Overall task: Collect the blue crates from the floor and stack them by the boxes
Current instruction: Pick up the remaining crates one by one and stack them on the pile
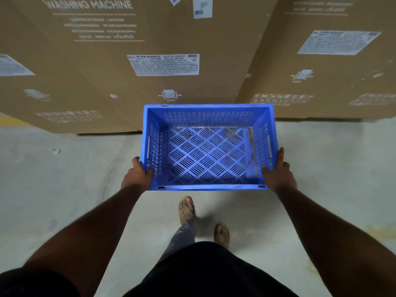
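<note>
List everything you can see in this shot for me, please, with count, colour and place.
blue crate: one, blue, slotted and with nothing in it, held in front of the boxes.
cardboard boxes: at least two, brown with white labels, standing on the floor behind the crate.
floor: one, pale grey concrete, below.
left hand: one, grips the crate's left near corner.
right hand: one, grips the crate's right near corner.
feet: two, in sandals, below the crate.

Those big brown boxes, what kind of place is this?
Probably a warehouse or storeroom: tall cardboard boxes marked "washing machine" stand on a bare concrete floor, and the hands hold an empty blue crate.
</note>
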Tool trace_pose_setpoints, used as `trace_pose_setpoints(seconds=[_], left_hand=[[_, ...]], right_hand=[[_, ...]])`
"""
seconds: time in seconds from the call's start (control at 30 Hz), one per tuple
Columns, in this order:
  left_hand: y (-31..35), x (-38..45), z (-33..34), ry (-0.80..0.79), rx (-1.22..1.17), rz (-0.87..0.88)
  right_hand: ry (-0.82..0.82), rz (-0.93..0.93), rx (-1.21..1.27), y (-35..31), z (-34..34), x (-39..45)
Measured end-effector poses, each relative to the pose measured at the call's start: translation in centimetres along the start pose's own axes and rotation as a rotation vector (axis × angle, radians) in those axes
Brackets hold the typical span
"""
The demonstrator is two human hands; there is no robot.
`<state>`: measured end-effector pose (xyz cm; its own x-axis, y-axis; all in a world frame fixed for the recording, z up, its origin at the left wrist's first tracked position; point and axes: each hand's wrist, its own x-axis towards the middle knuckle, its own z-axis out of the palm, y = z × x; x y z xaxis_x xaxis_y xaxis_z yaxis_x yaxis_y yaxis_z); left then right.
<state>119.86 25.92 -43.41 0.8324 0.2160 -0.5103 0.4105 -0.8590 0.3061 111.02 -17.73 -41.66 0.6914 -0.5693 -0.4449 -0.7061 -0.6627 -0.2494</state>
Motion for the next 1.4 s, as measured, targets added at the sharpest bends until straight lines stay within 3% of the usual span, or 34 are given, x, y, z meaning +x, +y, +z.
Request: trace_pose_setpoints(seconds=[0.13, 0.2, 0.33, 0.43, 0.7, 1.0, 1.4], left_hand=[[1.4, -3.5, -0.7, 0.154, -0.215, -0.027], [1.8, -6.4, -0.8, 0.256, -0.338, 0.0], [1.0, -13.9, 0.4, 0.406, -0.544, 0.114], [-0.2, -20.1, 2.1, 0.424, -0.676, 0.198], [-5.5, -29.7, -0.6, 0.527, -0.834, 0.179], [-18.8, -41.5, -1.8, 0.589, -1.084, 0.036], [-43.7, -56.1, -3.5, 0.791, -1.221, -0.145]], right_hand=[[0.234, -0.206, 0.159, -1.0, -0.3, -3.0], [0.242, -0.333, 0.338, -1.6, -0.1, -5.4], [0.108, -0.498, 0.577, -1.8, 1.0, -10.9], [0.01, -0.573, 0.642, -1.6, 1.1, -14.6], [-0.37, -0.844, 0.575, -7.8, -0.6, -25.0], [-0.625, -1.04, 0.527, -13.1, 4.6, -40.2], [-0.854, -1.136, 0.405, -16.4, 17.9, -68.1]])
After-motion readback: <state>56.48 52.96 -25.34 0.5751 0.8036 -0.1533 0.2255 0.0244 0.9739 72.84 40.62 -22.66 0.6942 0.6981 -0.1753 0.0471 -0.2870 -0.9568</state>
